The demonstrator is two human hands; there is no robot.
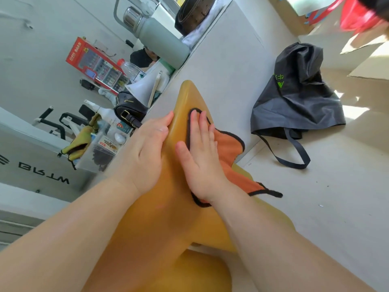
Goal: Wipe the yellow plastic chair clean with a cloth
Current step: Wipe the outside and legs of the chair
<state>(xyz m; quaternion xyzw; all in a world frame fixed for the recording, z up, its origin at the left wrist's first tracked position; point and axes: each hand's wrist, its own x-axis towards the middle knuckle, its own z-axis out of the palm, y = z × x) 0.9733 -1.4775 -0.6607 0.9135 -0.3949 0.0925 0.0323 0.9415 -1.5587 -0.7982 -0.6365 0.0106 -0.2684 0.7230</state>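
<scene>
The yellow plastic chair (185,98) fills the middle and bottom of the tilted view, its backrest edge running up toward the centre. An orange cloth with a dark border (229,148) lies spread on the backrest. My right hand (200,152) presses flat on the cloth with straight fingers. My left hand (147,148) grips the left edge of the backrest, thumb on the front face and fingers hidden behind it.
A white table (223,60) stands just behind the chair, crowded with a grey-green flask (160,41), a black pouch (128,110), bottles and a red box (94,66). A dark grey bag (299,91) lies on the pale floor to the right.
</scene>
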